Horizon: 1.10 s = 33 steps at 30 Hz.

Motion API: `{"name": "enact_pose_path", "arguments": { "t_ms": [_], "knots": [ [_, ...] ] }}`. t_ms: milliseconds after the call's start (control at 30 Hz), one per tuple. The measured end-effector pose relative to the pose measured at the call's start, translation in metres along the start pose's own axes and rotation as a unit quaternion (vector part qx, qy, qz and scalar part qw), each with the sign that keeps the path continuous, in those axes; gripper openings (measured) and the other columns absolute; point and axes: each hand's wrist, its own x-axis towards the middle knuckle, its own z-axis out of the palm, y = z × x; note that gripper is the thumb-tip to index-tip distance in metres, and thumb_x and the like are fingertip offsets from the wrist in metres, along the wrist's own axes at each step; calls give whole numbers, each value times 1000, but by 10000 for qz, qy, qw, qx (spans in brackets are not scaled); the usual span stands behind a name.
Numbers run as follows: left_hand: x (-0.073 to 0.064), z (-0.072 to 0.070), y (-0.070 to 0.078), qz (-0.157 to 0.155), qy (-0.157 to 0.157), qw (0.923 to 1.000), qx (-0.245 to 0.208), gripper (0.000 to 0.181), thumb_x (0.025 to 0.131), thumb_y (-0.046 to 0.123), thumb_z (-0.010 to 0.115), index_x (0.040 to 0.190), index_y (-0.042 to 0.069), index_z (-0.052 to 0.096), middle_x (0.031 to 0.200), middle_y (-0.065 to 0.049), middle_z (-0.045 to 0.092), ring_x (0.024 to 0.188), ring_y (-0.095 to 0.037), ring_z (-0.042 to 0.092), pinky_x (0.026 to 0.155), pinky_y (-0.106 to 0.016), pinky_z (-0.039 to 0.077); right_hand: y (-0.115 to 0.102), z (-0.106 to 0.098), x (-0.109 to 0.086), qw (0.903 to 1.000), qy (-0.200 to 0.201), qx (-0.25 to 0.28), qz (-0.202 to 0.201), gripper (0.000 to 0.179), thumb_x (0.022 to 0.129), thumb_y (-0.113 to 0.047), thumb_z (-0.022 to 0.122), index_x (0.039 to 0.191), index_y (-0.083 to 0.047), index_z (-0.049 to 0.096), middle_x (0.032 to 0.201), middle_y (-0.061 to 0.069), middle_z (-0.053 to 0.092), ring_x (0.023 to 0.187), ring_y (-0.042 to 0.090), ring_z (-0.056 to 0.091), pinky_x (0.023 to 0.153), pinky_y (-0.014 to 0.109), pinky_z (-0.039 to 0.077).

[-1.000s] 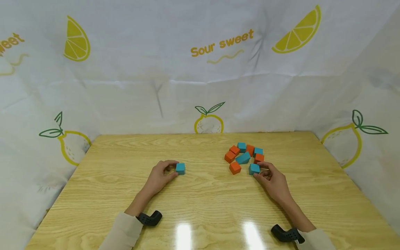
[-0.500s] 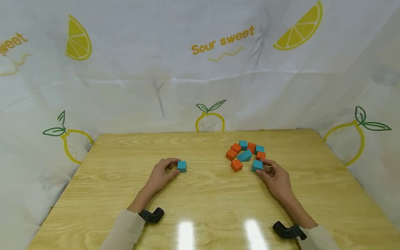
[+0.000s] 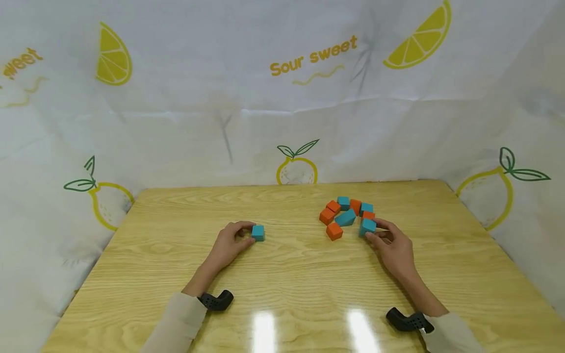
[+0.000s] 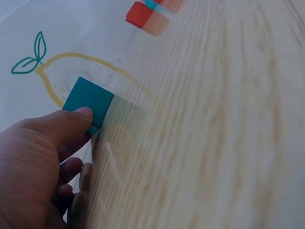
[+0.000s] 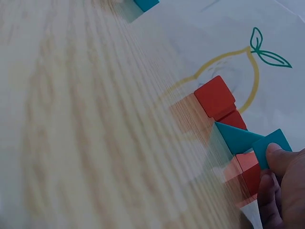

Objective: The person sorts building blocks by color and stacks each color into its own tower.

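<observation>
On the left of the wooden table my left hand [image 3: 227, 247] pinches a blue cube [image 3: 258, 233] between thumb and fingers; in the left wrist view the thumb presses on this teal-looking cube [image 4: 90, 95]. My right hand [image 3: 397, 252] pinches another blue cube [image 3: 367, 227] at the near right of a rough ring of blocks. Just behind that cube is a partly covered orange cube [image 3: 368, 214]. A blue wedge [image 3: 346, 217] lies inside the ring. Nearest me on the ring's left side sits an orange cube [image 3: 334, 231], apart from the others.
Orange cubes [image 3: 327, 216] and blue cubes [image 3: 344, 203] make up the ring's left and far sides, with an orange block [image 3: 355, 206] at the back. A white lemon-print cloth [image 3: 203, 147] hangs behind the wooden table [image 3: 291, 274]. Bare wood lies between the hands.
My right hand has shifted the blue cube slightly right and away from me, closer to the orange cube behind it. The left hand keeps its place; the head view has shifted a little.
</observation>
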Motion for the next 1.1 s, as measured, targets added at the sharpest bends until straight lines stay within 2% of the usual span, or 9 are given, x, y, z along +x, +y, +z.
{"name": "enact_pose_path", "arguments": {
  "t_ms": [133, 333, 567, 767, 933, 1100],
  "knots": [
    [0, 0, 1, -31, -18, 10000, 28, 40, 85, 14, 75, 123, 13, 64, 104, -2, 60, 91, -18, 52, 81, -39, 44, -14, -2, -3, 9997, 49, 252, 48, 43, 92, -10, 66, 131, 0, 53, 119, 16, 57, 83, 3, 59, 65, 19, 51],
    [-2, 0, 2, -19, 65, 10000, -29, 40, 84, 12, 75, 122, 13, 65, 102, -1, 60, 89, -18, 51, 79, -40, 44, -44, -3, -6, 9991, 308, 256, -106, 41, 89, 1, 66, 128, 6, 55, 118, 21, 58, 83, 10, 60, 72, 11, 47],
    [-1, 1, 0, -11, -1, 10000, 12, 39, 85, 14, 75, 122, 14, 65, 105, -1, 60, 91, -18, 52, 81, -39, 45, -50, 3, -6, 9977, 558, 339, -174, 40, 88, 4, 65, 127, 5, 56, 117, 20, 58, 84, 7, 59, 74, 11, 46],
    [1, 2, -2, 0, -3, 10000, 50, 39, 85, 14, 75, 122, 15, 65, 106, 0, 60, 92, -18, 54, 81, -39, 46, -58, 11, -8, 9963, 501, 669, -193, 40, 88, 5, 65, 127, 5, 57, 110, 17, 58, 84, 9, 59, 72, 13, 47],
    [1, 1, 0, 100, 27, 9999, 49, 39, 85, 14, 75, 123, 15, 64, 106, -1, 60, 92, -18, 54, 81, -39, 46, -68, 21, -8, 9930, 373, 969, -559, 40, 85, 10, 66, 125, 7, 58, 101, 18, 58, 81, 15, 58, 68, 15, 48],
    [0, 1, 0, 114, 57, 9999, 84, 40, 84, 15, 75, 122, 14, 65, 103, 1, 60, 89, -16, 52, 78, -38, 45, -76, 32, -11, 9883, 208, 1140, -987, 40, 82, 15, 66, 121, 11, 58, 102, 22, 58, 76, 19, 59, 65, 17, 49]
  ]
}}
